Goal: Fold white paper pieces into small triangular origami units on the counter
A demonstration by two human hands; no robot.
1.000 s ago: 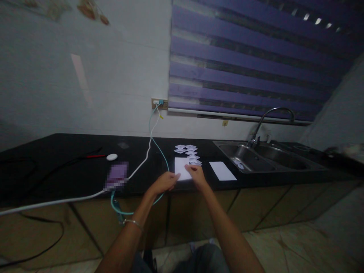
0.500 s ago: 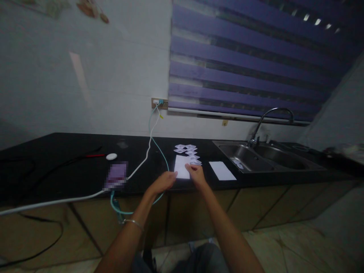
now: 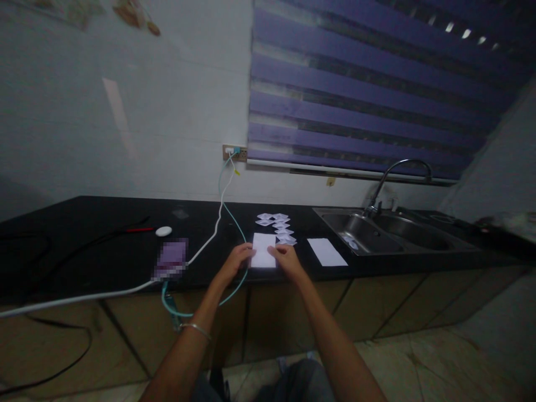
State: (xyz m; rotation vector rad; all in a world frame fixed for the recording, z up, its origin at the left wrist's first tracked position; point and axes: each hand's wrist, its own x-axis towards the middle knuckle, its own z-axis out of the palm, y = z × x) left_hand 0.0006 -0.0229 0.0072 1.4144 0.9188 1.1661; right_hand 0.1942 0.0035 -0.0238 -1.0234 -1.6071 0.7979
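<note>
A white sheet of paper (image 3: pixel 263 245) is held near the counter's front edge, roughly upright in outline. My left hand (image 3: pixel 239 260) grips its left side, thumb on the face. On the right side, my right hand (image 3: pixel 287 259) pinches the sheet with its thumb on top; the fingers behind are hidden. Just beyond lie several small folded white paper pieces (image 3: pixel 281 225) in a loose cluster. Right of my right hand rests a stack or sheet of white paper (image 3: pixel 327 252), flat on the black counter (image 3: pixel 201 223).
A double steel sink (image 3: pixel 379 249) with a curved tap (image 3: pixel 379 190) is on the right, with a small white paper piece (image 3: pixel 352 244) at its left basin. White and teal cables (image 3: pixel 218 220) run from a wall socket (image 3: pixel 234 152). A white disc (image 3: pixel 163 231) lies left.
The sheet has shifted slightly left and nearer to me with both hands. My left hand has moved up along the sheet's left edge.
</note>
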